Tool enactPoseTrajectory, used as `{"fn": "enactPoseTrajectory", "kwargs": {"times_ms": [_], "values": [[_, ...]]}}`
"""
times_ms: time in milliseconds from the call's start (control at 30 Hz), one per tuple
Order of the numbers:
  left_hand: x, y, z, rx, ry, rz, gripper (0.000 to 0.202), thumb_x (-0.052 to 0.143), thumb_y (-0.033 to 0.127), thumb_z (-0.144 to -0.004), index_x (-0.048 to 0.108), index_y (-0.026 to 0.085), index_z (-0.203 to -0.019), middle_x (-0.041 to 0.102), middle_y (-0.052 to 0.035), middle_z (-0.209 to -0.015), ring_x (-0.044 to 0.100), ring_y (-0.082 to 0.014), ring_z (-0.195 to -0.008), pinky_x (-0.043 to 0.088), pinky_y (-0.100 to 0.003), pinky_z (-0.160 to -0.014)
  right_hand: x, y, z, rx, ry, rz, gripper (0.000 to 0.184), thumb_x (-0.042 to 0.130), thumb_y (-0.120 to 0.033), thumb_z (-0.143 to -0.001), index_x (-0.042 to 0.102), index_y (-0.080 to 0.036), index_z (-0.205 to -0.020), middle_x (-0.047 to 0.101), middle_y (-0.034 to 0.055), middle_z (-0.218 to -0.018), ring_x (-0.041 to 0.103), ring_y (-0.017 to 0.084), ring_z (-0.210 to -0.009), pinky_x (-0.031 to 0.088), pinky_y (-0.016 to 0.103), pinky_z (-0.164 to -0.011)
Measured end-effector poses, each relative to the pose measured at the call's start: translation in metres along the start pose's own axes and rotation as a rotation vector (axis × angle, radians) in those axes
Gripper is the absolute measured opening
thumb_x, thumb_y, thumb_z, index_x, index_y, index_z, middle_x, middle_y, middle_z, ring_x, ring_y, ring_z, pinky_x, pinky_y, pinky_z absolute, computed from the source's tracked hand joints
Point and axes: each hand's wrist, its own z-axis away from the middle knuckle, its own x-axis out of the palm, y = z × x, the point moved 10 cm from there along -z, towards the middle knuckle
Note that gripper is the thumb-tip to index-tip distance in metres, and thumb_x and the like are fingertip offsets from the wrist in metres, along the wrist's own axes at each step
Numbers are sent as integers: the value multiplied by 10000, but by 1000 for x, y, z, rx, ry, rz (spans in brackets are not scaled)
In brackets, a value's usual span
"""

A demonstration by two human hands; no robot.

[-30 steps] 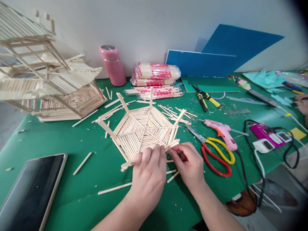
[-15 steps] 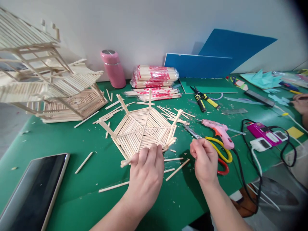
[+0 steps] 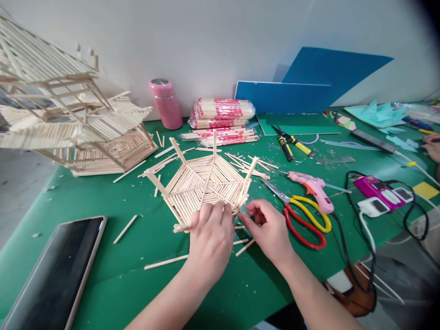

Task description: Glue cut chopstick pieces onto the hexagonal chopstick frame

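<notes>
A hexagonal platform of pale wooden sticks (image 3: 206, 183) with short posts at its corners sits in front of me on the green table. My left hand (image 3: 212, 233) is closed over its near edge, fingers curled on the sticks. Beside its near right corner is my right hand (image 3: 266, 227), thumb and forefinger drawn together by the post there. What lies between those fingertips, if anything, is too small to make out. Loose sticks (image 3: 167, 262) lie under and around both hands. Scissors (image 3: 302, 215) with red and yellow handles rest right of my right hand.
A pink glue gun (image 3: 311, 185) lies past the scissors, near a purple power adapter (image 3: 380, 190) with cables. Pliers (image 3: 290, 144), bagged sticks (image 3: 222, 112) and a pink flask (image 3: 167, 105) stand behind. Left are a phone (image 3: 55, 275) and a stick-built house (image 3: 82, 123). Another person's hand (image 3: 431, 144) shows far right.
My right hand has moved left, from over the scissors to the platform's near right corner, uncovering the red handle. My left hand keeps its hold on the near edge. The view has shifted slightly.
</notes>
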Motion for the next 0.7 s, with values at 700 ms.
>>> {"fn": "enactPoseTrajectory", "kwargs": {"times_ms": [700], "values": [[3,-2,-1,-9,-31,22,187,495,166,-797,596,154,-953,626,-87,-935,498,-259,-842,356,-371,-674,3,4,-3,1,24,10,125,574,-309,-771,540,-191,-751,540,-17,-651,459,90,-510,380,208,-495]]}}
